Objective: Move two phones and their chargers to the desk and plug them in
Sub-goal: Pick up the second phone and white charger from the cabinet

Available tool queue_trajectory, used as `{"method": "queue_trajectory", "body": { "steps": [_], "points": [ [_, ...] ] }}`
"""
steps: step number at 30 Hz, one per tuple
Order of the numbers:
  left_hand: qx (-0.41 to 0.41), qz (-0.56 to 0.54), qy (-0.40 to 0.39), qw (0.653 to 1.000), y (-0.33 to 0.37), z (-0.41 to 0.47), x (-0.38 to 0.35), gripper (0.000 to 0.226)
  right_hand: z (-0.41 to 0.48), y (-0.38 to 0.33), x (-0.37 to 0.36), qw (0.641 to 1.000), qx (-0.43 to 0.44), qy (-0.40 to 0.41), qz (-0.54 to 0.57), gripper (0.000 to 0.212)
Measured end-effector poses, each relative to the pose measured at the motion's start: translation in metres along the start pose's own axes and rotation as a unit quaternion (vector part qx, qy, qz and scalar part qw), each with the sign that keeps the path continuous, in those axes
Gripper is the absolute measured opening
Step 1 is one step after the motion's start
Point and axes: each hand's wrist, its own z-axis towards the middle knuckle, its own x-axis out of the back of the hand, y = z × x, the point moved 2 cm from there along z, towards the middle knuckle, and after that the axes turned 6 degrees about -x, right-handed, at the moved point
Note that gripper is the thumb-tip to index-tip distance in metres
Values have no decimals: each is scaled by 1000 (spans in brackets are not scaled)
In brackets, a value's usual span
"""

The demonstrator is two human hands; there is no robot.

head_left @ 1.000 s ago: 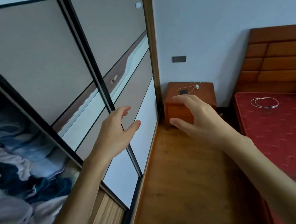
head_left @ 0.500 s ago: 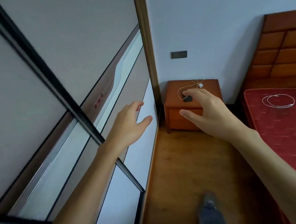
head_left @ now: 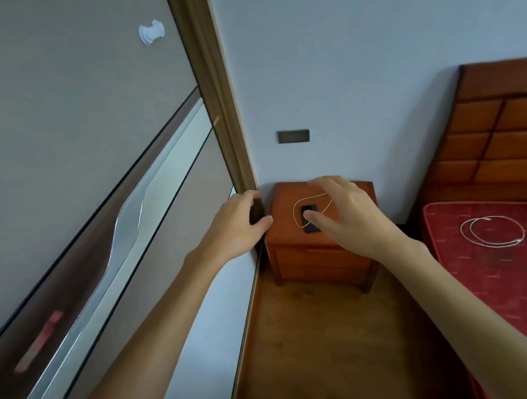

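A black phone (head_left: 309, 211) lies on top of a wooden nightstand (head_left: 294, 254), with a white charger cable (head_left: 296, 210) looped around it. My right hand (head_left: 342, 217) is stretched out in front of the phone, fingers spread, holding nothing; it covers part of the phone and cable. My left hand (head_left: 237, 226) is raised beside the wardrobe's corner post, fingers apart and empty. A second white cable (head_left: 491, 231) lies coiled on the red mattress (head_left: 523, 269) at the right. No second phone is visible.
Sliding wardrobe doors (head_left: 75, 186) fill the left side. A dark wall socket plate (head_left: 293, 136) sits above the nightstand. The orange padded headboard (head_left: 502, 135) stands at the right. Wooden floor (head_left: 321, 355) runs between wardrobe and bed.
I have come closer to the nightstand. Both hands have stretched forward; the right one now overlaps the phone. The open wardrobe section with clothes has left the view.
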Motion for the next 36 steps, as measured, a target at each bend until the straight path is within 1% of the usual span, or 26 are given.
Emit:
{"method": "queue_trajectory", "body": {
  "steps": [5, 11, 16, 19, 24, 29, 36],
  "points": [
    [-16, -23, -7, 1000, 1, 73, -24, 55, 55, 41, -1, 1000, -20, -11, -10, 55],
    [-36, -49, -14, 998, -22, 160, -47, 56, 129, 81, -12, 998, -45, -24, -28, 55],
    [-42, -64, -16, 997, -56, 243, -50, 55, 206, 104, -29, 998, -51, -23, -43, 53],
    [-40, -73, -15, 996, -82, 293, -44, 54, 257, 116, -42, 996, -70, -34, -51, 54],
    [-31, -90, -42, 995, -124, 374, -47, 53, 327, 141, -65, 990, -116, -56, -62, 55],
    [-15, -111, -60, 992, -155, 432, -68, 49, 368, 172, -81, 980, -158, -78, -89, 55],
    [36, -141, -127, 981, -178, 470, -140, 48, 393, 220, -107, 966, -205, -130, -89, 54]
  ]
}}
